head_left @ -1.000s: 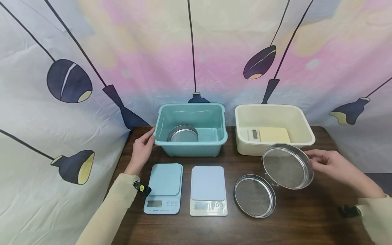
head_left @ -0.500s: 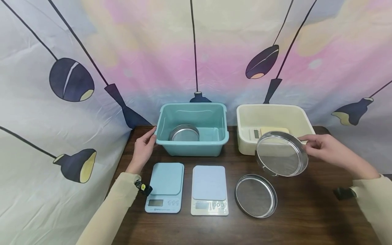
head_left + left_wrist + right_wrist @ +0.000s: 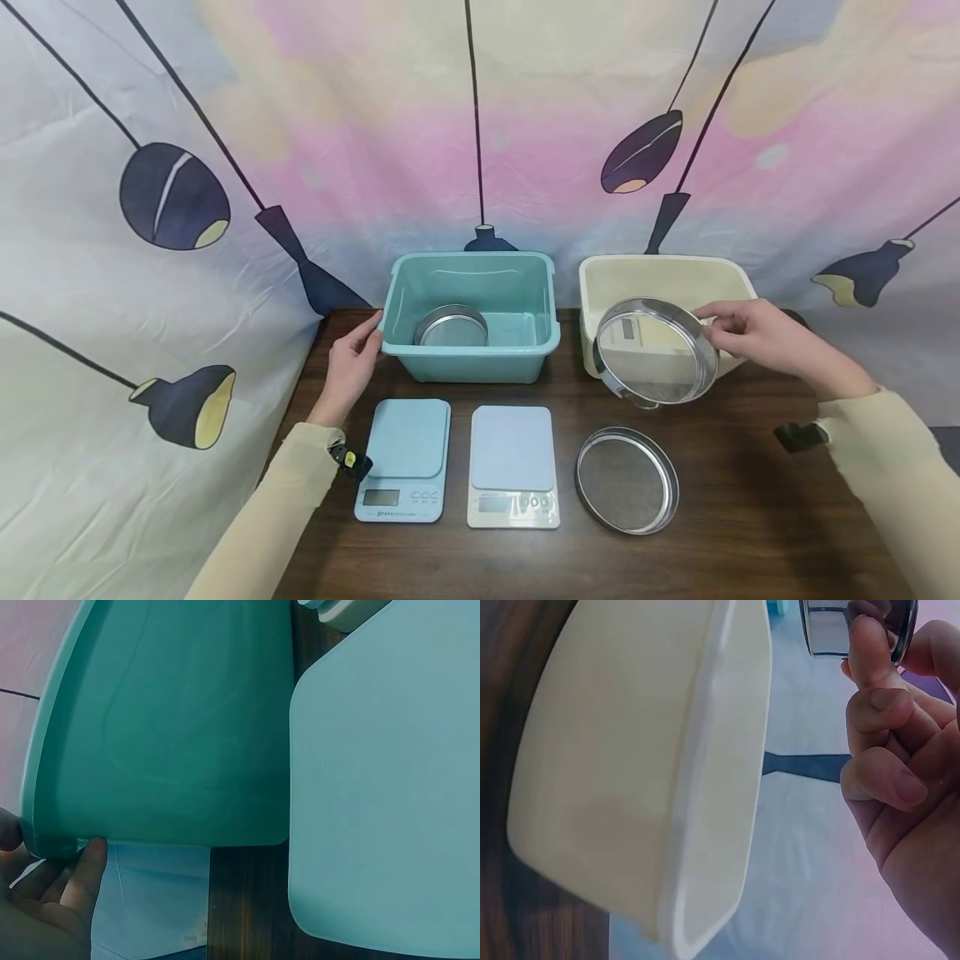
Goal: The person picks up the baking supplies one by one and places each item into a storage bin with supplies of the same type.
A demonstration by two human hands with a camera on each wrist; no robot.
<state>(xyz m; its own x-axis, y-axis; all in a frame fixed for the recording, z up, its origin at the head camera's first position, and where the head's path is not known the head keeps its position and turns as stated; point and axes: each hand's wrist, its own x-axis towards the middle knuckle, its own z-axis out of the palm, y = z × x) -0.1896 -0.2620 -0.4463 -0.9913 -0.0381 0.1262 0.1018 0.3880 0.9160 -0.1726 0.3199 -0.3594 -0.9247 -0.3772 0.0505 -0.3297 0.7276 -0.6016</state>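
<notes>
In the head view, my right hand (image 3: 765, 333) pinches the right rim of a round metal sieve (image 3: 652, 354), holding it tilted in the air over the front of the cream tub (image 3: 667, 267). The right wrist view catches only the edge of this sieve (image 3: 829, 630), between thumb and fingers. My left hand (image 3: 351, 367) grips the left rim of the teal tub (image 3: 472, 367); the left wrist view has the fingers (image 3: 86, 877) under that rim. Inside the teal tub rests another sieve (image 3: 452, 329). A third sieve (image 3: 627, 481) lies on the table.
A blue kitchen scale (image 3: 408, 437) and a white kitchen scale (image 3: 512, 450) lie side by side on the dark wooden table (image 3: 525, 567). Through the raised mesh, a small scale and a pale yellow block show dimly in the cream tub. A patterned cloth (image 3: 360, 125) hangs behind.
My right hand has carried the sieve up and to the left, away from the sieve on the table and over the cream tub's front. My left hand stays at the teal tub's rim.
</notes>
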